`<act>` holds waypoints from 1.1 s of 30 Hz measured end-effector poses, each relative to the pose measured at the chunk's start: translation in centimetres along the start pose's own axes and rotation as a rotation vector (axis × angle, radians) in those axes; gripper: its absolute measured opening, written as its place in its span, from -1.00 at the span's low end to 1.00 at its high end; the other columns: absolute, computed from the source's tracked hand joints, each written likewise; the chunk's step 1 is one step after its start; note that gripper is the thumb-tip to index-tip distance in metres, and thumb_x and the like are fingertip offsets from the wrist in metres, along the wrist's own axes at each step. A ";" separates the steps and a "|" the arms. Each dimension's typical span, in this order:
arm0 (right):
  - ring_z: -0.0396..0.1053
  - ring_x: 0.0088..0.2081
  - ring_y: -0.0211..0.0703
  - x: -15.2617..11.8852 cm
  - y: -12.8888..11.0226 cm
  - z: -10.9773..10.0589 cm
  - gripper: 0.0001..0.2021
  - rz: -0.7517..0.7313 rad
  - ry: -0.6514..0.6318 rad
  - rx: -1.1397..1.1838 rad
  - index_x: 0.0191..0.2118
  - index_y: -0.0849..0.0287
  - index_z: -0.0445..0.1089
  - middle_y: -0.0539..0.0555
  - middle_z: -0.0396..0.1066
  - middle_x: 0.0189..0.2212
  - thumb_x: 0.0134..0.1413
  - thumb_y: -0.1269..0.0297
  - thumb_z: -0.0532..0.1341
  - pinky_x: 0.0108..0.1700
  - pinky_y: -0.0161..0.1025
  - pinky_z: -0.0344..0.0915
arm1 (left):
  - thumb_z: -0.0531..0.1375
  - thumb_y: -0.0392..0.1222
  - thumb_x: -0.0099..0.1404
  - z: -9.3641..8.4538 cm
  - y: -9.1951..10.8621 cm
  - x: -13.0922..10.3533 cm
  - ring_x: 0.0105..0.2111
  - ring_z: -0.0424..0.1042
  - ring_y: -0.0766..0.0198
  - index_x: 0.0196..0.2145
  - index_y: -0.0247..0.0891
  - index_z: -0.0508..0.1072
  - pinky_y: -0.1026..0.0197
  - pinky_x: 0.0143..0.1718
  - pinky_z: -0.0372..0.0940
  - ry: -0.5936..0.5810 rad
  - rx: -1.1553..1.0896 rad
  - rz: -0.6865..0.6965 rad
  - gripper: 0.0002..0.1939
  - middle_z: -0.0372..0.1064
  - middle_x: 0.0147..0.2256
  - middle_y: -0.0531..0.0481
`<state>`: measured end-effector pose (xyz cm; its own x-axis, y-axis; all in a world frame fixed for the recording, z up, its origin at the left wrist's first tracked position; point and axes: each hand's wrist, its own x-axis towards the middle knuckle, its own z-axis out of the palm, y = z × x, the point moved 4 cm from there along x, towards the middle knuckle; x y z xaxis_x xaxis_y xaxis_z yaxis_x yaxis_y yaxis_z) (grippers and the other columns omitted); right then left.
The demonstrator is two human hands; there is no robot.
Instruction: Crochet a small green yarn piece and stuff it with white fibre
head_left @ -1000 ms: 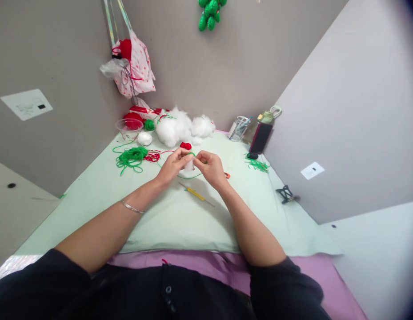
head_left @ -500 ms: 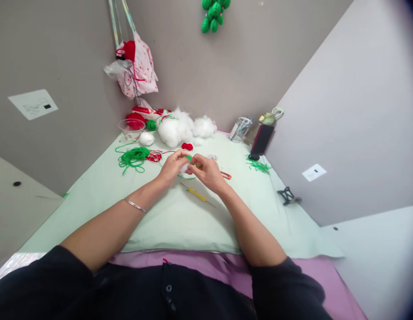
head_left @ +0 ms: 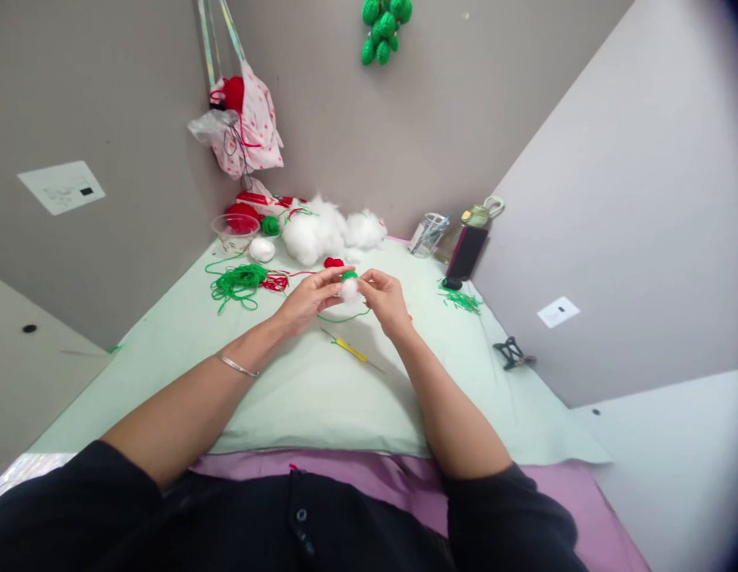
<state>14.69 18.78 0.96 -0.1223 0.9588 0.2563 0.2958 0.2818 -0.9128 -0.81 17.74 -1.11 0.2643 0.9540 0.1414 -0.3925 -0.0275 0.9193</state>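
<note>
Between my two hands is a small green crocheted piece (head_left: 349,276) with a tuft of white stuffing (head_left: 350,291) bulging from its near side. My left hand (head_left: 309,300) grips the piece from the left, fingers along its far side and thumb below. From the right, the thumb and forefinger of my right hand (head_left: 385,300) pinch at the edge of the piece and its stuffing; the exact contact is too small to make out. A green yarn tail (head_left: 345,319) curves beneath the hands. Nearer to me, a yellow-handled crochet hook (head_left: 350,349) lies on the pale green cloth (head_left: 321,405).
Green yarn (head_left: 238,286) and red yarn (head_left: 276,281) lie loose at left. Behind stand a clear bowl (head_left: 234,226) and heaps of white stuffing (head_left: 314,230). To the right are a cup of tools (head_left: 428,236), a propped phone (head_left: 468,253), green yarn scraps (head_left: 461,299) and a black claw clip (head_left: 512,353).
My hands have opened outward slightly and turned the piece, so the green part and white stuffing show more. The right hand shifted a little to the right.
</note>
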 end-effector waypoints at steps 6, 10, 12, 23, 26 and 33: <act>0.00 -0.57 -0.33 0.0 0.4 0.5 -0.66 -0.007 -0.038 0.048 -0.49 0.10 0.27 -0.12 0.13 -0.65 0.02 -0.06 0.25 -0.51 -0.31 -0.03 | 0.41 -0.13 0.14 -0.4 -0.5 0.2 -0.20 0.48 0.23 -0.08 -0.26 0.57 0.15 -0.09 0.46 0.046 0.061 0.042 -0.62 0.43 -0.26 0.02; 0.02 -0.54 -0.31 -0.3 0.0 0.8 -0.73 -0.054 -0.082 0.022 -0.48 0.12 0.29 -0.12 0.15 -0.63 0.05 0.04 0.22 -0.46 -0.30 -0.02 | 0.40 -0.17 0.11 -0.6 -1.2 0.5 -0.30 0.46 0.28 -0.15 -0.28 0.50 0.20 -0.22 0.44 0.114 0.134 0.094 -0.66 0.41 -0.29 0.05; 0.06 -0.51 -0.29 -0.5 -0.5 1.0 -0.77 -0.080 -0.101 -0.001 -0.47 0.13 0.31 -0.11 0.17 -0.62 0.07 0.10 0.20 -0.43 -0.29 0.00 | 0.38 -0.21 0.12 -0.8 -1.3 0.6 -0.33 0.44 0.29 -0.17 -0.28 0.48 0.24 -0.28 0.41 0.143 0.171 0.122 -0.69 0.43 -0.27 0.04; 0.08 -0.56 -0.32 -0.4 -0.1 1.4 -0.80 -0.065 -0.093 -0.075 -0.50 0.13 0.29 -0.13 0.20 -0.65 0.02 0.16 0.21 -0.42 -0.29 0.02 | 0.29 -0.20 0.17 -0.8 -0.9 0.2 -0.27 0.48 0.23 -0.16 -0.30 0.52 0.22 -0.24 0.40 0.156 0.275 0.171 -0.74 0.53 -0.21 -0.04; 0.04 -0.56 -0.32 0.0 0.4 1.1 -0.82 -0.052 -0.051 -0.098 -0.52 0.12 0.27 -0.13 0.17 -0.65 0.00 0.19 0.20 -0.44 -0.28 -0.02 | 0.31 -0.09 0.20 -0.6 -0.7 0.1 -0.24 0.49 0.22 -0.14 -0.28 0.53 0.20 -0.22 0.43 0.124 0.273 0.155 -0.70 0.53 -0.19 -0.05; 0.07 -0.53 -0.28 -0.8 -0.7 0.9 -0.84 -0.102 -0.121 -0.134 -0.45 0.12 0.29 -0.12 0.20 -0.61 0.08 0.19 0.16 -0.41 -0.27 -0.01 | 0.35 -0.17 0.13 -0.6 -0.3 0.4 -0.37 0.47 0.28 -0.20 -0.29 0.51 0.21 -0.33 0.46 0.145 0.252 0.132 -0.72 0.45 -0.35 0.05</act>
<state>13.67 17.77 1.14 -0.2689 0.9159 0.2979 0.3981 0.3873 -0.8315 -1.14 18.31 -1.54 0.0899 0.9694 0.2282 -0.1795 -0.2096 0.9612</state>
